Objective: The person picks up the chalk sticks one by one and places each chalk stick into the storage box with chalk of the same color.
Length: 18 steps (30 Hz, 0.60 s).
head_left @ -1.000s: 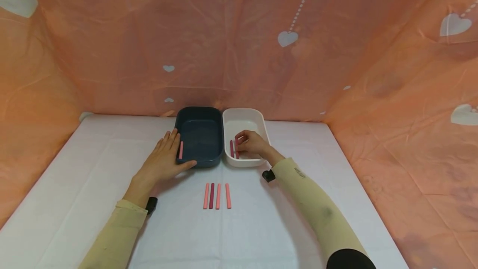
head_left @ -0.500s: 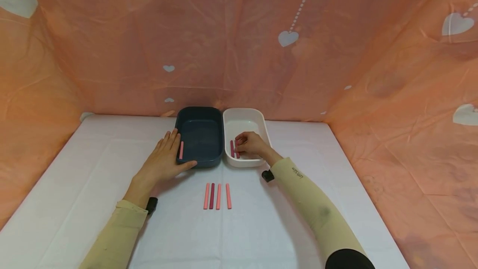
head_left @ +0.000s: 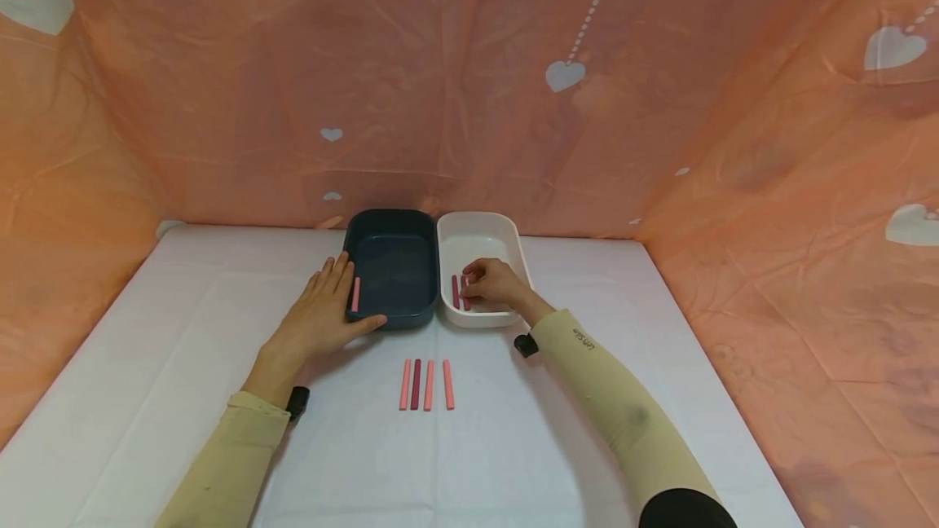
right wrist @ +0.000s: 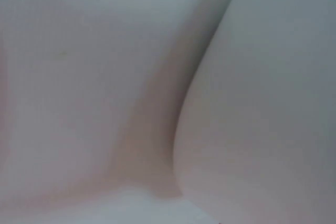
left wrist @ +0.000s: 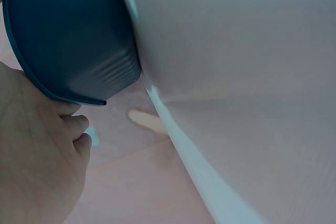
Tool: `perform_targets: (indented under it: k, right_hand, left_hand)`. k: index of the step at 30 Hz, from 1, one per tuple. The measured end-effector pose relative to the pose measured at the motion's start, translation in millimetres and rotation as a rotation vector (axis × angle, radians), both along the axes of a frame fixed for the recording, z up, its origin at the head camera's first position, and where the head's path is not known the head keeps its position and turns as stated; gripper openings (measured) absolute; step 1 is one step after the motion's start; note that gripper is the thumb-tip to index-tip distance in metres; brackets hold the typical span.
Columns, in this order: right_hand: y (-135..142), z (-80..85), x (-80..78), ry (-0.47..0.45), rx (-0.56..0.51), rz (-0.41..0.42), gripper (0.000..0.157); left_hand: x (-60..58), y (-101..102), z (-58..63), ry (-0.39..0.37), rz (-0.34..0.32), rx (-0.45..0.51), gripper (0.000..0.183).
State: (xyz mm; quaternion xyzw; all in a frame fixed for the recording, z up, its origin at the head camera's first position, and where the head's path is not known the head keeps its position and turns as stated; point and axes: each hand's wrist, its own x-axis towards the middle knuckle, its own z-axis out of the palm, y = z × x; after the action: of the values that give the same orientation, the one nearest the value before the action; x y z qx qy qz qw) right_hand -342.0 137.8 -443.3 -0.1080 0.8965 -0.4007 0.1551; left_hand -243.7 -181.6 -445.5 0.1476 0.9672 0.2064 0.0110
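Observation:
In the head view my left hand (head_left: 323,308) rests against the left wall of a dark blue box (head_left: 399,319), fingers extended and thumb at its front edge. One light pink stick (head_left: 356,294) lies inside that box along the left side. My right hand (head_left: 495,282) reaches into a white box (head_left: 484,319) and pinches a dark pink stick (head_left: 467,305), partly hidden by the fingertips. Just left of it lies another dark pink stick (head_left: 455,292). The left wrist view shows the left hand beside the blue box (left wrist: 73,35); the right wrist view is blurred.
On the white tabletop (head_left: 513,446), in front of the boxes, several sticks stand in a row: light pink ones (head_left: 448,385) and a darker one (head_left: 416,385). The boxes touch side by side near the orange backdrop (head_left: 469,104) behind the table.
The right hand has lowered slightly, and the dark pink stick in its fingers now sits lower beside the other one. The left hand and the sticks on the table have not moved.

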Motion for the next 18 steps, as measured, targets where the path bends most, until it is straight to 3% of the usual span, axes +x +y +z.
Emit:
perform_targets:
  k: [9,18]
  right_hand:
    - [3.7,4.9,2.3,0.081,-0.101,-0.021,0.037]
    - [6.9,23.2,25.3,0.229,-0.162,-0.031,0.036]
  left_hand:
    - [1.1,-1.2,1.7,0.003,-0.003,-0.003,0.120]
    - [2.1,-0.2,1.0,0.015,-0.005,0.007,0.120]
